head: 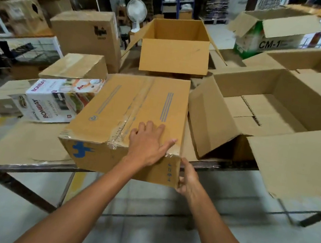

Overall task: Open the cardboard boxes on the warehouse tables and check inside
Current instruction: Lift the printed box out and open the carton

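A closed brown cardboard box (pixel 115 110) with torn clear tape along its top seam and blue marks on its front lies at the near edge of the table (pixel 27 143). My left hand (pixel 147 144) rests flat on the box's top near its front right corner, fingers spread. My right hand (pixel 188 179) grips the box's lower front right corner, fingers curled round the edge.
A large open box (pixel 270 117) with spread flaps stands to the right. An open empty box (pixel 174 52) sits behind. A white "BOMBAY" carton (pixel 54 101) and smaller closed boxes (pixel 76 67) lie to the left. Shelving and a fan stand behind.
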{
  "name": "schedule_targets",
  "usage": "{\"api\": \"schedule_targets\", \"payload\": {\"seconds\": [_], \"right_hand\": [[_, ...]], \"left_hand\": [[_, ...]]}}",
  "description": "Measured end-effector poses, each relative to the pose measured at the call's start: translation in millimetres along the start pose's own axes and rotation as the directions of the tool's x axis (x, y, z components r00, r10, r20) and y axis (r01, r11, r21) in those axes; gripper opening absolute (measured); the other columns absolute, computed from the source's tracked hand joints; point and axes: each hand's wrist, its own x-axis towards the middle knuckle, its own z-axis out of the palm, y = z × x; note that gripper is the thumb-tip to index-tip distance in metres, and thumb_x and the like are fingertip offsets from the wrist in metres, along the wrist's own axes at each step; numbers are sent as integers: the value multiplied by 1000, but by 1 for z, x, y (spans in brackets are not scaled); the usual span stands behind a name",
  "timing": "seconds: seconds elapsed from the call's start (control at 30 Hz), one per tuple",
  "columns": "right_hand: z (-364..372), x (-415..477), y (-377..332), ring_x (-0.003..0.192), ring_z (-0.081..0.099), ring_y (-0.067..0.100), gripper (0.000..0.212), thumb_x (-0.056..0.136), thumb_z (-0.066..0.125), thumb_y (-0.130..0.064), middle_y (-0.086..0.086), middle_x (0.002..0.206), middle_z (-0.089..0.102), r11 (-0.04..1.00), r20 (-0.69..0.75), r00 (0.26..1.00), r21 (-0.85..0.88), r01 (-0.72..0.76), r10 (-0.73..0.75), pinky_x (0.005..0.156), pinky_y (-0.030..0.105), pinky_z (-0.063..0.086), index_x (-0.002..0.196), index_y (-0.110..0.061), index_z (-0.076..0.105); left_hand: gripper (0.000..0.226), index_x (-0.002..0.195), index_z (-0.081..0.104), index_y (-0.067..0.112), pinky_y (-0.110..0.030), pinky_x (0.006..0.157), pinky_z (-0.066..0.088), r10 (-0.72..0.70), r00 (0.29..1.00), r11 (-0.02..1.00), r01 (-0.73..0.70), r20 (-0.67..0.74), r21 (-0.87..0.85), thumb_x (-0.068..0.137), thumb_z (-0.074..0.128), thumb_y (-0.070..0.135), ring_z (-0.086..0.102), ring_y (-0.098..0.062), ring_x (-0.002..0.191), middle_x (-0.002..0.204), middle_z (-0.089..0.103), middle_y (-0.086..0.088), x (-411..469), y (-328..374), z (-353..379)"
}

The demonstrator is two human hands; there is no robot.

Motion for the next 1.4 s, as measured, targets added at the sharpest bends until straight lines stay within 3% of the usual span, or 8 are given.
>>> {"api": "schedule_targets", "payload": {"seconds": [0.13, 0.23, 0.4, 0.77, 0.87, 1.1, 1.27, 1.4], "right_hand": [[3, -11, 5, 72, 70, 32, 51, 99, 44, -56, 16, 73, 74, 996, 122, 992, 83, -41, 30, 44, 31, 54, 111, -10, 64], [15, -15, 4, 93, 72, 36, 65, 95, 45, -64, 21, 112, 72, 988, 199, 978, 151, 33, -63, 64, 42, 59, 135, -14, 59], [32, -45, -37, 103, 70, 36, 60, 92, 51, -65, 17, 109, 74, 959, 205, 944, -56, 277, -260, 80, 53, 59, 125, -17, 66], [88, -131, -136, 88, 74, 30, 46, 96, 56, -53, 11, 89, 77, 681, 286, 786, -392, 618, -549, 84, 46, 58, 106, -11, 73], [102, -153, -167, 80, 74, 26, 47, 94, 60, -51, 10, 84, 77, 592, 303, 744, -460, 662, -596, 66, 35, 57, 104, -7, 72], [129, -194, -209, 66, 68, 19, 40, 91, 65, -50, 7, 84, 72, 318, 340, 655, -667, 673, -675, 46, 23, 45, 93, -10, 64], [137, -182, -196, 80, 65, 24, 44, 92, 59, -55, 7, 96, 68, 56, 360, 640, -844, 533, -679, 62, 31, 48, 97, -11, 61], [128, -173, -193, 90, 64, 24, 40, 91, 56, -57, 2, 100, 66, 84, 333, 604, -826, 557, -724, 84, 45, 55, 104, -19, 58]], "left_hand": [[77, 150, 38, 32, -49, 102, 33, -1, 999, 993, 7, 46, -120, 91, 15, 77, 34, -29, 129, 135, 41, -8, -1, -7, -26], [72, 151, 36, 33, -48, 106, 30, -4, 1000, 988, 9, 29, -154, 94, 21, 74, 31, -30, 134, 144, 39, -9, 0, -12, -46], [79, 156, 28, 30, -48, 120, 21, -14, 999, 916, 28, 38, -401, 92, 20, 77, 23, -25, 149, 164, 26, -2, 7, -37, -79], [102, 151, 35, 44, -49, 122, 20, -176, 979, 468, -4, -98, -884, 66, 30, 101, 27, -10, 148, 159, 32, 18, 3, -77, -155], [97, 146, 41, 49, -50, 119, 27, -201, 974, 287, -39, -100, -957, 64, 37, 101, 37, -13, 143, 153, 43, 17, 1, -82, -168], [61, 123, 69, 29, -43, 95, 53, -206, 978, -192, -22, 19, -981, 96, 33, 70, 71, -24, 106, 115, 74, -6, -13, -78, -173], [61, 129, 66, 19, -47, 99, 52, -160, 979, -400, 52, 125, -915, 98, 37, 64, 69, -29, 110, 119, 72, -11, -6, -80, -136], [46, 125, 68, 15, -47, 99, 50, -181, 966, -448, 87, 186, -890, 98, 49, 47, 66, -34, 108, 119, 71, -16, 4, -85, -133]]}}
